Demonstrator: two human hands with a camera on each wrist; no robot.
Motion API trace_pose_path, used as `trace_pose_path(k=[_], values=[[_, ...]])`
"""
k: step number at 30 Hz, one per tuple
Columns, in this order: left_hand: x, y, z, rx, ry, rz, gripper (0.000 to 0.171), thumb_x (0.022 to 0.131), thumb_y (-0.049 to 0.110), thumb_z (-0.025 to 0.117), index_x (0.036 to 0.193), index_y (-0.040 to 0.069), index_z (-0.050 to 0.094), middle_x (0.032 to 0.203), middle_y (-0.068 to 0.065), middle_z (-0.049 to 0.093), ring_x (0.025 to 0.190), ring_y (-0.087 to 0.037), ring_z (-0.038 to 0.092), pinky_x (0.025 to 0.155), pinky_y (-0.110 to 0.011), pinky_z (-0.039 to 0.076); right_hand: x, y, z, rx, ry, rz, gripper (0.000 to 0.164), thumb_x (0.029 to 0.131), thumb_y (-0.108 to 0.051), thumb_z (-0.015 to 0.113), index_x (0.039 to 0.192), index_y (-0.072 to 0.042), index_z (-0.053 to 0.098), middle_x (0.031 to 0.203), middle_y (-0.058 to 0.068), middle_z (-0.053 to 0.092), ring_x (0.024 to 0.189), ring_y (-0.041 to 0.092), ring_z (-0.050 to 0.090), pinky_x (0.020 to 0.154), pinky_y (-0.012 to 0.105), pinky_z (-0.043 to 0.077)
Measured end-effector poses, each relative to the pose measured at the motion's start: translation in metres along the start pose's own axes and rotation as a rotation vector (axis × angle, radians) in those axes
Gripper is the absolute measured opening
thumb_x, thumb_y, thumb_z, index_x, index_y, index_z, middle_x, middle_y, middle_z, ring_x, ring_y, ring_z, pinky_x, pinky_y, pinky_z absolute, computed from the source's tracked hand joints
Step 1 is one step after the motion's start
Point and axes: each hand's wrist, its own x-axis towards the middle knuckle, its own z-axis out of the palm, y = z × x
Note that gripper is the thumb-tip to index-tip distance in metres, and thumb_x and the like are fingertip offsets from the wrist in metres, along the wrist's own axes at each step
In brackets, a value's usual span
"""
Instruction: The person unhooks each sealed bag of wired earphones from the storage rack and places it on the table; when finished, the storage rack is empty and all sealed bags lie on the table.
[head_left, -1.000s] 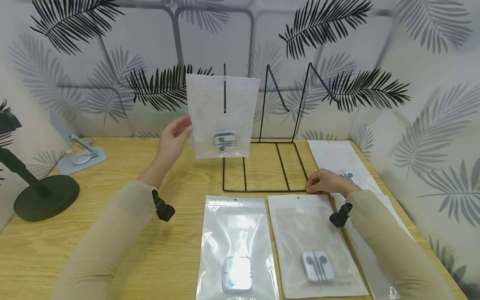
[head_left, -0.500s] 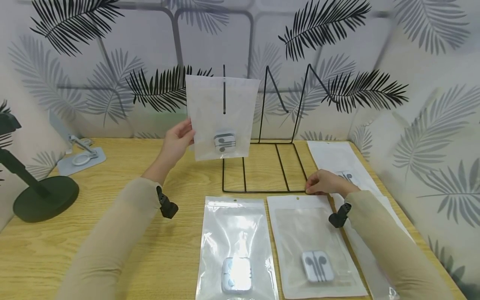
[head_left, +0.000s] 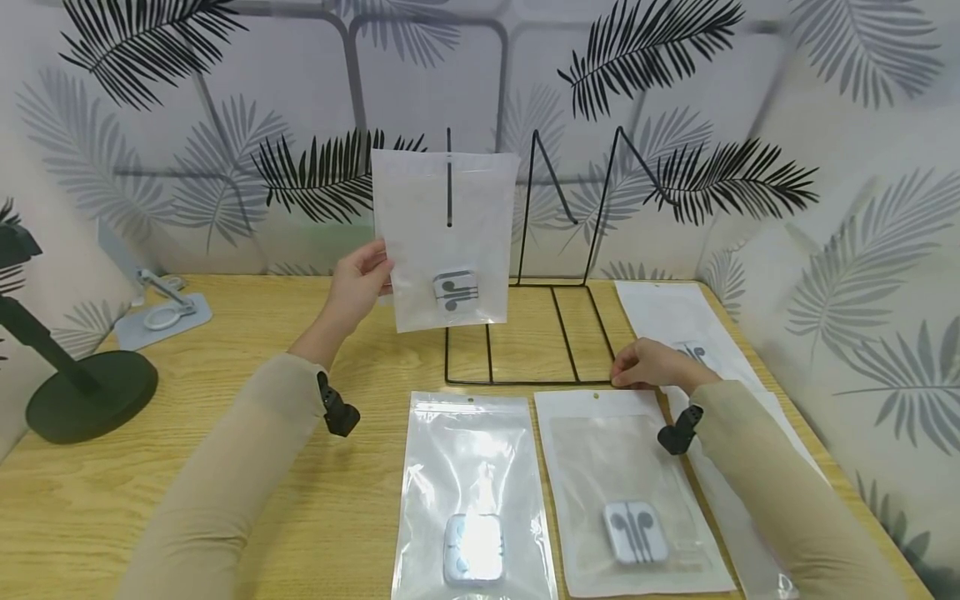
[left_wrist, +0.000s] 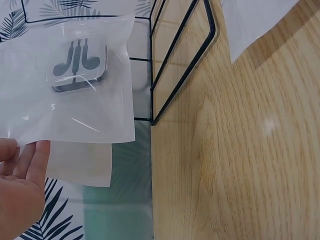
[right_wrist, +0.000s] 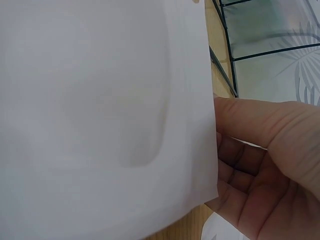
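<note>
A white zip bag with a boxed pair of wired earphones hangs upright on the left prong of a black wire display rack. With thumb and fingers, my left hand pinches the bag's left edge. Behind it, a second bag shows in the left wrist view. At the rack's front right corner, my right hand grips the base wire with curled fingers; the exact contact is partly hidden. Just below that hand lies another earphone bag, whose edge covers part of the fingers in the right wrist view.
A shiny clear bag with a white boxed item lies at the front middle. More bags lie along the table's right side. The rack's right prong carries nothing. A dark green lamp and a grey folding stand occupy the left.
My left hand has shifted slightly right and drawn the hanging bag's lower part forward; its bottom edge and earphone box now sit lower and tilted. The right hand has stayed put.
</note>
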Motion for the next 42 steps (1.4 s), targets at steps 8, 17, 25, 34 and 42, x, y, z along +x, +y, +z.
trace_pose_path(k=[8,17,25,34,42], values=[[-0.001,0.0,-0.001,-0.008,0.003,-0.001,0.041,0.097,0.005,0.046,0.137,0.001,0.042,0.126,-0.018,0.05,0.082,-0.013,0.057,0.079,-0.031,0.052,0.0,0.0,0.0,0.004,0.0,-0.002,0.007,0.086,-0.008,0.064,0.085,-0.002,0.067,0.069,-0.002,0.059,0.057,0.011,0.047,0.052,0.025,0.042],[-0.002,-0.001,-0.002,-0.013,-0.001,0.003,0.036,0.097,0.006,0.046,0.132,0.002,0.048,0.12,-0.019,0.055,0.082,-0.015,0.06,0.079,-0.032,0.052,-0.002,-0.001,0.0,0.004,0.007,-0.01,0.007,0.086,-0.008,0.065,0.084,-0.002,0.068,0.069,-0.002,0.059,0.057,0.012,0.047,0.052,0.026,0.042],[-0.008,0.002,-0.002,-0.063,-0.017,0.02,0.033,0.096,0.004,0.047,0.129,-0.001,0.05,0.112,-0.016,0.057,0.077,-0.012,0.061,0.071,-0.027,0.053,-0.003,-0.005,0.0,0.006,0.0,-0.006,0.007,0.086,-0.007,0.064,0.083,-0.002,0.067,0.067,-0.002,0.058,0.056,0.012,0.046,0.05,0.025,0.04],[-0.015,0.005,-0.004,-0.078,-0.031,0.0,0.034,0.096,0.003,0.048,0.129,-0.002,0.05,0.102,-0.008,0.058,0.073,-0.01,0.059,0.067,-0.022,0.053,-0.003,-0.006,0.0,0.027,-0.002,0.005,0.007,0.086,-0.007,0.064,0.083,-0.001,0.066,0.067,-0.001,0.058,0.057,0.011,0.046,0.05,0.024,0.04],[-0.027,0.006,-0.008,-0.062,-0.06,0.0,0.034,0.096,0.006,0.049,0.129,-0.001,0.049,0.111,-0.012,0.059,0.08,-0.012,0.061,0.072,-0.025,0.053,-0.003,-0.006,0.0,0.026,-0.004,0.002,0.007,0.086,-0.007,0.064,0.084,-0.001,0.066,0.067,-0.001,0.058,0.057,0.012,0.046,0.051,0.025,0.04]])
